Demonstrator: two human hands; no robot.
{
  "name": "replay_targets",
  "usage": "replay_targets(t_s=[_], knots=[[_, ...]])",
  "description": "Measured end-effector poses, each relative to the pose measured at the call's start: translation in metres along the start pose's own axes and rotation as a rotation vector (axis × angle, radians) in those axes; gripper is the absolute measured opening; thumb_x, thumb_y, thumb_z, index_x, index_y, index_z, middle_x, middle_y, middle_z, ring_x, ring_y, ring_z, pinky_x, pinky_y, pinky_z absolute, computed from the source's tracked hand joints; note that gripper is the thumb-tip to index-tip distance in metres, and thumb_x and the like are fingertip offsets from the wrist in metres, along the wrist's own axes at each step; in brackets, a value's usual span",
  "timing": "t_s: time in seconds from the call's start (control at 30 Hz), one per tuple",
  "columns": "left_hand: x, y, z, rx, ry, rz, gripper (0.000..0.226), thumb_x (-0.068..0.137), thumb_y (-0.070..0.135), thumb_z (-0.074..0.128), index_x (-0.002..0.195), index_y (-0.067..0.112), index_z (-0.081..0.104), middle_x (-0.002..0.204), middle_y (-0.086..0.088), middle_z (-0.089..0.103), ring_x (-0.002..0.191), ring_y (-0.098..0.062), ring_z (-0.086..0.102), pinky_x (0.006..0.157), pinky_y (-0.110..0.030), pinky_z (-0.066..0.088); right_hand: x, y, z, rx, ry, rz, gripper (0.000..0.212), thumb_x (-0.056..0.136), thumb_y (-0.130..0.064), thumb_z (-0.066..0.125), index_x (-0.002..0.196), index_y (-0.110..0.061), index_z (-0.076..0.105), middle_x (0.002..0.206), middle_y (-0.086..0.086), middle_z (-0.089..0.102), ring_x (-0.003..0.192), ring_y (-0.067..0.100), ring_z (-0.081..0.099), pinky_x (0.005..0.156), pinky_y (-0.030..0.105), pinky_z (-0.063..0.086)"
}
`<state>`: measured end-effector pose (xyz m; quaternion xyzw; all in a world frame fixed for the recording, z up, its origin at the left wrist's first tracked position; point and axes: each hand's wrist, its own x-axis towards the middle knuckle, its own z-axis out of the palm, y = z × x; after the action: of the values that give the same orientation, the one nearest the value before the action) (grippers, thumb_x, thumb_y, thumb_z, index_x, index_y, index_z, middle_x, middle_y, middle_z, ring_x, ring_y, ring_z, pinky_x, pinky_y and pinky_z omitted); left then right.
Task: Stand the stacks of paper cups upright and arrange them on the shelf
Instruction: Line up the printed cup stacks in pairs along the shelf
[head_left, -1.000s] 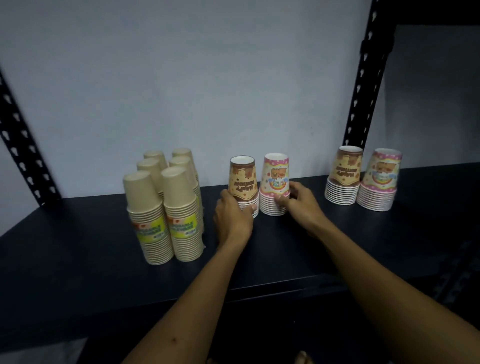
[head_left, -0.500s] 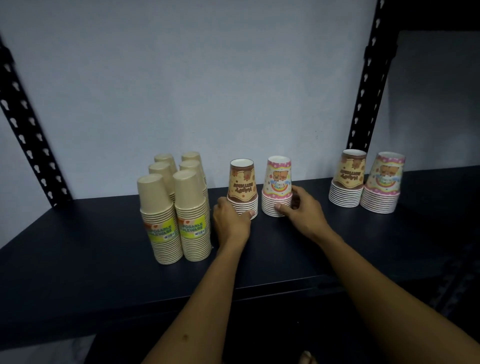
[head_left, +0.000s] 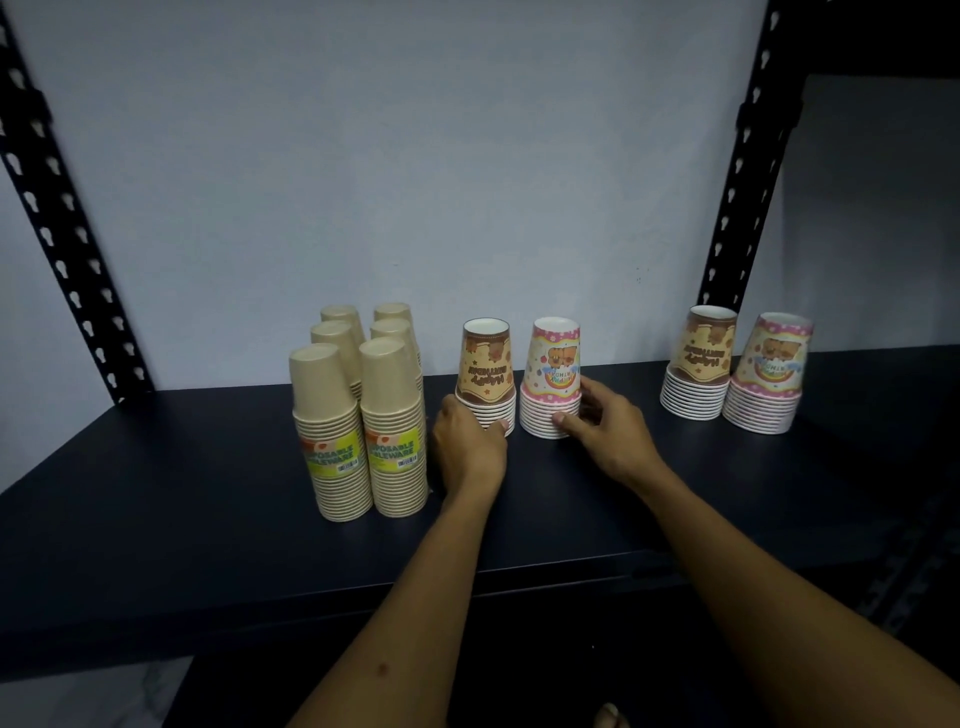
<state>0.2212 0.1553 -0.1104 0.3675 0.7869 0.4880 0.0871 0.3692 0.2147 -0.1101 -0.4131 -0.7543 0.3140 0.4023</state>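
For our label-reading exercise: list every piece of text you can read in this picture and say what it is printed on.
"...POSABLE ...LEWARE", cut off: yellow-green labels on the two front plain stacks.
"HAPPY BIRTHDAY", upside down: brown printed stacks.
Pink printed stacks: upside down, too blurred.
Barcodes: unreadable.

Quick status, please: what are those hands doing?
Left hand on brown printed stack. Right hand on pink printed stack. Both upright. Nothing in the way.
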Motion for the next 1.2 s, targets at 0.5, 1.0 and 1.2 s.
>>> replay_targets(t_s=[0.5, 1.0, 1.2], knots=[[0.002, -0.004, 0.003, -0.009, -0.002, 0.015, 0.05, 0.083, 0.017, 0.072, 0.126, 0.008, 0.05, 0.128, -0.01, 0.058, 0.12, -0.028, 0.053, 0.095, -0.036, 0.046, -0.001, -0.001, -0.001, -0.011, -0.04, -0.02, 0.06, 0.087, -0.019, 0.068, 0.142, -0.02, 0.044, 0.135, 0.001, 0.059, 0.106, 0.0, 0.051, 0.089, 0.015, 0.04], [0.003, -0.005, 0.003, 0.039, -0.038, 0.018, 0.058, 0.085, 0.015, 0.069, 0.135, 0.006, 0.042, 0.134, -0.012, 0.055, 0.124, -0.03, 0.052, 0.097, -0.039, 0.047, -0.001, 0.001, -0.001, -0.008, -0.031, 0.009, 0.06, 0.087, -0.021, 0.069, 0.141, -0.017, 0.043, 0.136, 0.001, 0.057, 0.106, 0.001, 0.053, 0.077, 0.005, 0.041], [-0.008, -0.002, -0.004, 0.128, -0.063, -0.007, 0.068, 0.084, 0.012, 0.069, 0.14, 0.0, 0.033, 0.137, -0.017, 0.05, 0.125, -0.032, 0.05, 0.098, -0.04, 0.047, -0.003, 0.004, -0.002, -0.093, -0.045, 0.071, 0.062, 0.087, -0.03, 0.069, 0.142, -0.017, 0.042, 0.14, 0.002, 0.054, 0.126, 0.019, 0.051, 0.097, 0.029, 0.041]])
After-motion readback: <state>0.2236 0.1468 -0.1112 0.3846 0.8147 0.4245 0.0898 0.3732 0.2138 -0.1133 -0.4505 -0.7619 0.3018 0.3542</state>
